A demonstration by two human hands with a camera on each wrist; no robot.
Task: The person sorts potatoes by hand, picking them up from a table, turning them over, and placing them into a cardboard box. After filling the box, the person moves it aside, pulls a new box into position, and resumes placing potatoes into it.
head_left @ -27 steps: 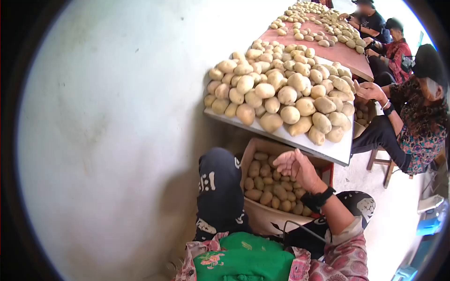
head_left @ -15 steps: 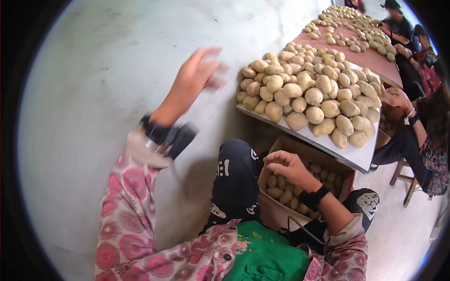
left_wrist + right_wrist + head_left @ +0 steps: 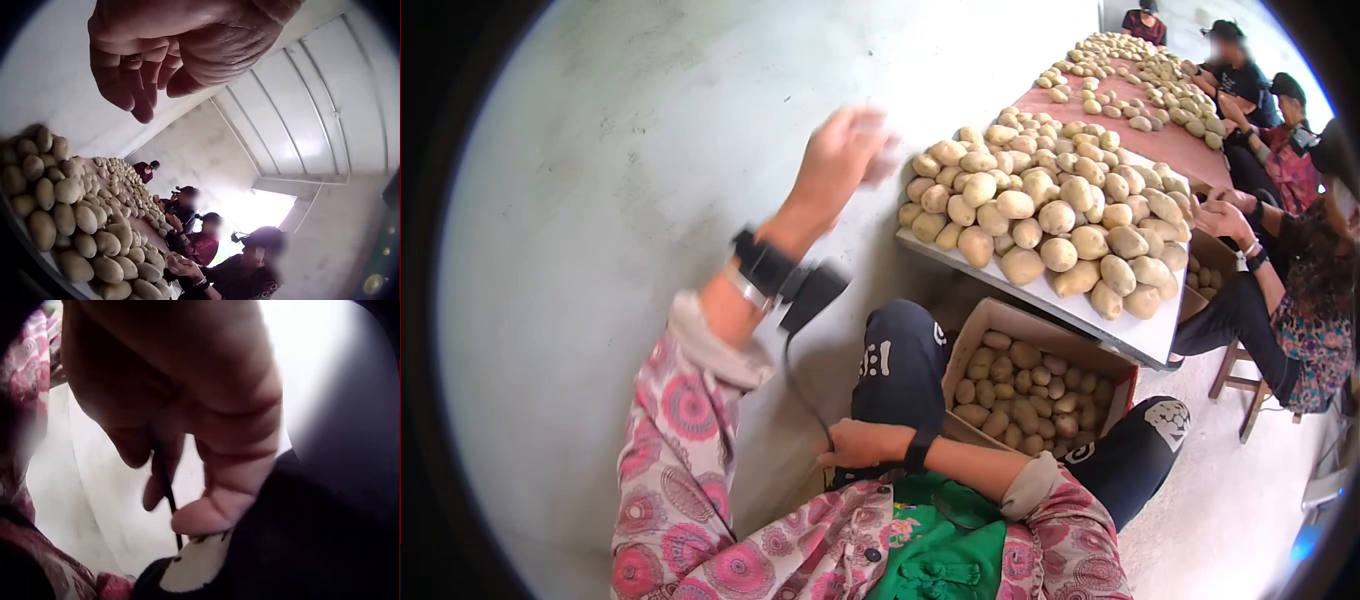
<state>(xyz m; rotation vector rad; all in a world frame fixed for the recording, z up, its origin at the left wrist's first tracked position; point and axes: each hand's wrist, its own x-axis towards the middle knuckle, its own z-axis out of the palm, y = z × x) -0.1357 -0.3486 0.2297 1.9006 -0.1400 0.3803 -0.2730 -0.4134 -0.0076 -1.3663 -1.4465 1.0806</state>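
My left hand (image 3: pixel 832 165) is raised before the pale wall, left of the potato pile (image 3: pixel 1040 205), and holds nothing. Its fingers bend loosely in the left wrist view, apart from the potatoes. A black cable (image 3: pixel 798 385) hangs from the camera (image 3: pixel 815 297) on my left wrist. Low at my left knee, my right hand (image 3: pixel 865 443) grips this cable, which passes through the curled fingers (image 3: pixel 215 509) in the right wrist view. Dark trousers (image 3: pixel 900 375) lie just beyond that hand.
A cardboard box (image 3: pixel 970 350) of potatoes stands between my knees, under the edge of the white table (image 3: pixel 1135 335). A longer reddish table (image 3: pixel 1170 150) with more potatoes runs behind. Several people sit along the right side; the nearest person's hand (image 3: pixel 1225 222) is by the pile.
My left hand came into view from the left and stays raised. The right hand moved from over the box to my left knee and took hold of the cable.
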